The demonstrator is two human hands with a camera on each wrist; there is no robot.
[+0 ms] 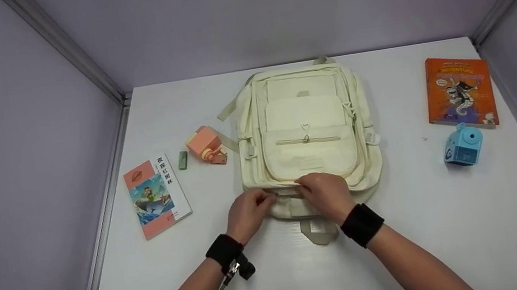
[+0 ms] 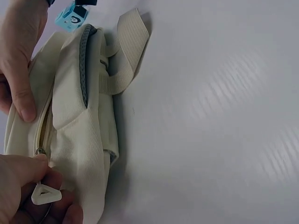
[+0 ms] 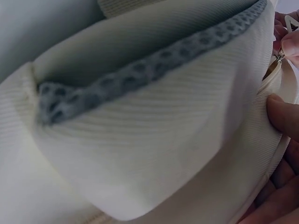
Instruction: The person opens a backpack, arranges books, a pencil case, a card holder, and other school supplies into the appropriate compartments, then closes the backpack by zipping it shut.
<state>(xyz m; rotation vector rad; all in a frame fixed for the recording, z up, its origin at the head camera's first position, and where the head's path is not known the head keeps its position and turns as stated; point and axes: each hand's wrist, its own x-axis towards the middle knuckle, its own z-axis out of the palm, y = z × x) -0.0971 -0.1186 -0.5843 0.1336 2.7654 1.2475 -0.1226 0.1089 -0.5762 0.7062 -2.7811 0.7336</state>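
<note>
Head view, lower centre: two hands, each wearing a black wristband, are working at the near edge of one cream backpack, which is lying mid-counter. The left hand's fingers are pinching one zipper slider with a white triangular pull; the right hand's fingers are gripping the fabric edge farther along. One strap loop is poking out toward the counter's front edge. Counter surface is stretching widely rightward, more narrowly leftward. At left, one pink-and-white book is lying nearest; beyond it, one green block and one pink device are crowding the backpack's left side. At right, one blue device is standing just below one orange book. Grey walls are enclosing the back and both sides.
</note>
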